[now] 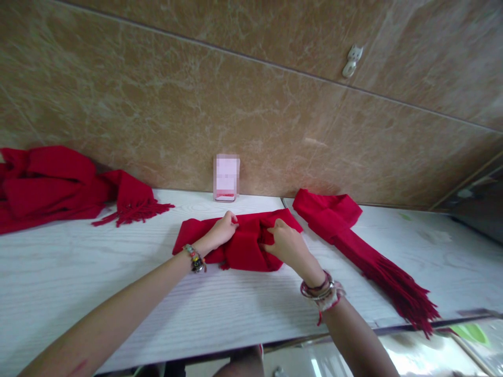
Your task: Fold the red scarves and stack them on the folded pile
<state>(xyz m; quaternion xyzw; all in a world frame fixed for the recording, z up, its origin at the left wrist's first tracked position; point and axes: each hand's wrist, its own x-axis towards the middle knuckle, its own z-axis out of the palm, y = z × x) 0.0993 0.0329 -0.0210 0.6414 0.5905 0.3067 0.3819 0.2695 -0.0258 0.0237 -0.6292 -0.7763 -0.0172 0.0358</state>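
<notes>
A red scarf [247,248], folded into a flat bundle, lies on the white wood-grain table in front of me. My left hand [223,229] is closed on the cloth near the bundle's upper middle, fingers curled together. At the bundle's right part, my right hand [286,242] grips a fold, its fingertips partly tucked into the opening and hidden by the cloth. A bit of fringe pokes out at the bundle's lower edge. Bracelets circle both wrists.
Another red scarf [334,230] lies bent on the right, its fringe over the table's [129,293] front edge. More red scarves [51,183] are heaped at the left. A phone [227,177] leans on the tiled wall [176,120], which carries a white hook [352,61].
</notes>
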